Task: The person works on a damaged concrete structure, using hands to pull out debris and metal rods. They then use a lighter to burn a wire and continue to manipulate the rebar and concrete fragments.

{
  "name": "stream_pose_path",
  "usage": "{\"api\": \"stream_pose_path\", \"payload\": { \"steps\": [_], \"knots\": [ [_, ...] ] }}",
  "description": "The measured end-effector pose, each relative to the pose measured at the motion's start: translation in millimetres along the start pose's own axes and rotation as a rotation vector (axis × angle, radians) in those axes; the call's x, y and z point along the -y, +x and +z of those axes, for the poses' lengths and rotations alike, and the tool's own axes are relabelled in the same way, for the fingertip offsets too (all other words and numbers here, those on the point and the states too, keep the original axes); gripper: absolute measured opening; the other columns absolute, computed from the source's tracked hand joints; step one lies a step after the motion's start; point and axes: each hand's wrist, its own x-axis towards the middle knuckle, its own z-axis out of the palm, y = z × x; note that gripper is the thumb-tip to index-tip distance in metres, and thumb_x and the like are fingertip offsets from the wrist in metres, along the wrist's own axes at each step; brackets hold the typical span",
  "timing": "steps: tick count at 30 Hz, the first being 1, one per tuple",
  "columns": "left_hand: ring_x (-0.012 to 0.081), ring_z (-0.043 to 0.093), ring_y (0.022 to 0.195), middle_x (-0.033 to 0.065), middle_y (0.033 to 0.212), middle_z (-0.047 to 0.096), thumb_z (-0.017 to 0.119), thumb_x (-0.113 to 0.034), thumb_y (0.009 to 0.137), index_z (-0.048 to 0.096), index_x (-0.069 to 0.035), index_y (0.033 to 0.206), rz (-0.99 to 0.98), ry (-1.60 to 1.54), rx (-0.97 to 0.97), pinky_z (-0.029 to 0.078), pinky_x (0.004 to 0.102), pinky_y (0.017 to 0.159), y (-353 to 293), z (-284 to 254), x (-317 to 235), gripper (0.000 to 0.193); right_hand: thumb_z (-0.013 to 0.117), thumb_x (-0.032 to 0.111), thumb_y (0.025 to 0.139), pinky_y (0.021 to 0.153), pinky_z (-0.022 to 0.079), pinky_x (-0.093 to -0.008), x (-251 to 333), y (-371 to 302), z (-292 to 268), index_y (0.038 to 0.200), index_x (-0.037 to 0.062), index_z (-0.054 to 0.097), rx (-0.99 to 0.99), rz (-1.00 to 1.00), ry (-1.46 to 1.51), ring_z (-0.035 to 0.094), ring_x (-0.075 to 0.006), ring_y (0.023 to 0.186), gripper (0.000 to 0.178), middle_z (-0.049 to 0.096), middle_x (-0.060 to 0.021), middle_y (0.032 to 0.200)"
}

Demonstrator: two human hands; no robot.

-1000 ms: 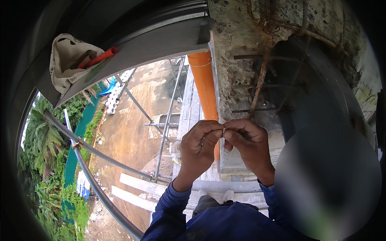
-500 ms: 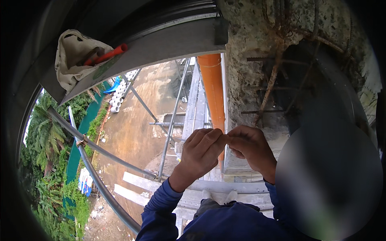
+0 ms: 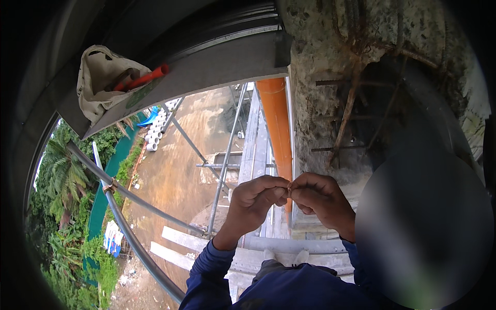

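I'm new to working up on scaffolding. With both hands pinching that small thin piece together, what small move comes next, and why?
Probably keep both grips closed and finish working the small thin piece at chest height: the left hand and right hand meet fingertip to fingertip over open air, so anything let go would likely fall to the ground far below.

Between my left hand (image 3: pixel 256 204) and my right hand (image 3: pixel 320 201) I pinch a thin wire (image 3: pixel 290 186) with a dull copper colour. My sleeves (image 3: pixel 206 274) are matt blue cloth. The wall (image 3: pixel 320 93) is rough grey concrete with rusty steel bars (image 3: pixel 343 119). The pipe (image 3: pixel 276 124) looks like smooth orange plastic. The scaffold tubes (image 3: pixel 129 194) are dull grey metal. The bag (image 3: pixel 101 77) is coarse pale cloth.
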Motion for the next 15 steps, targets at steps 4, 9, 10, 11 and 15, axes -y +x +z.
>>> {"api": "stream_pose_path", "payload": {
  "steps": [4,9,10,11,15],
  "knots": [
    [0.0223,0.071,0.081,0.0125,0.092,0.072,0.066,0.0,0.092,0.067,0.0,0.107,0.233,0.341,0.088,0.056,0.0307,0.069,9.9,-3.9,-12.1,0.015,0.062,0.01,0.095,0.05,0.032,-0.0231,7.7,-0.9,-2.7,0.097,-0.0029,0.066,-0.002,0.162,0.062,0.043,-0.0034,0.057,0.014,0.053,0.0022,0.068],
    [0.0312,0.071,0.086,0.0141,0.097,0.07,0.07,-0.001,0.087,0.062,-0.003,0.107,0.373,0.563,0.201,0.059,0.0359,0.074,7.8,-11.8,-23.1,0.021,0.062,0.007,0.094,0.048,0.027,-0.0251,4.4,0.0,-7.9,0.098,-0.0044,0.064,0.095,0.284,0.156,0.039,-0.0063,0.053,0.012,0.049,0.0001,0.066],
    [0.0317,0.071,0.083,0.0143,0.094,0.069,0.069,-0.001,0.088,0.061,-0.002,0.105,0.418,0.606,0.212,0.059,0.0366,0.071,9.1,-10.0,-27.0,0.019,0.062,0.007,0.094,0.048,0.028,-0.0249,2.5,0.3,-12.0,0.098,-0.0041,0.064,0.129,0.297,0.16,0.039,-0.0065,0.054,0.013,0.049,0.0001,0.067],
    [0.0318,0.07,0.081,0.0142,0.092,0.069,0.069,-0.001,0.088,0.06,-0.002,0.103,0.408,0.606,0.2,0.058,0.037,0.069,9.1,-8.5,-23.6,0.018,0.063,0.011,0.095,0.049,0.029,-0.0237,-0.9,1.2,-16.2,0.101,-0.0031,0.064,0.141,0.284,0.152,0.04,-0.0056,0.055,0.015,0.05,0.0007,0.069],
    [0.0317,0.069,0.073,0.0149,0.086,0.067,0.069,-0.001,0.087,0.057,-0.003,0.103,0.502,0.702,0.056,0.057,0.0373,0.061,8.9,3.6,-12.0,0.021,0.064,0.014,0.098,0.051,0.034,-0.023,-1.0,-0.7,-12.1,0.108,-0.0025,0.061,0.054,0.151,0.154,0.045,-0.0053,0.059,0.02,0.055,-0.0004,0.074]
  ]
}}
